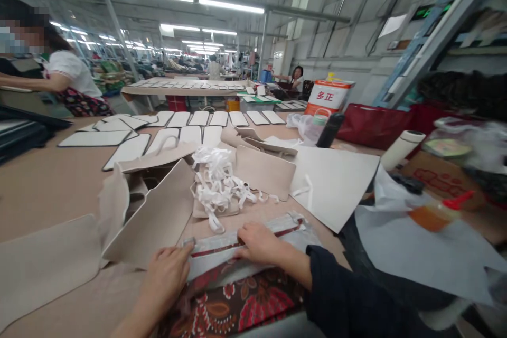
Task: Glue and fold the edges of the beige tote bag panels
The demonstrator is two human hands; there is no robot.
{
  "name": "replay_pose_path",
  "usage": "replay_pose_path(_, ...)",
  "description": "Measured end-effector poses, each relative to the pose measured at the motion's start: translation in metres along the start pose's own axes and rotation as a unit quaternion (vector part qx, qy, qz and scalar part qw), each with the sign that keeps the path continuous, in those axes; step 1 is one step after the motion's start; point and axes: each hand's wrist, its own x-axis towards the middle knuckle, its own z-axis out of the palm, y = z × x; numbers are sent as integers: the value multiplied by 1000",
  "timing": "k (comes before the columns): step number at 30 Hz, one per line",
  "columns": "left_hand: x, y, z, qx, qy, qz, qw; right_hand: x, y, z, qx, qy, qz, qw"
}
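Just in front of me lies a long pale grey strip point(216, 245) with a dark red line along its length; its exact kind I cannot make out. My left hand point(168, 272) grips the strip's left end, fingers bent together. Around its middle, my right hand point(259, 243) is closed with curled fingers and thumb. Under my forearms, a dark floral cloth point(237, 306) with red and orange patterns covers my lap. Beyond the strip sits a tangled heap of white tape point(217, 179). A beige stiff-sided bag piece point(152, 216) stands folded open to the left of it.
A flat beige panel point(47, 264) lies at left, a white sheet point(335, 179) at right. Several dark-edged white panels point(127, 153) spread across the table's far side. A white bottle point(404, 149), a red-capped bottle point(433, 215) and a tin point(327, 97) stand right. A co-worker point(73, 74) works at far left.
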Motion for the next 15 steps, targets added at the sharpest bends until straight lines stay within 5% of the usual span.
replay_pose_path(3, 3, 20, -14, -6, -8, -2, 1000, -11, 12, -10, 52, -23, 3, 998)
replay_pose_path(9, 5, 64, -20, -116, -57, 96, 987, -26, 31, -14, 68, -49, -2, 997)
replay_pose_path(15, 29, 77, -13, -61, -89, 52, 993, -23, 44, -7, 43, -51, 35, 997)
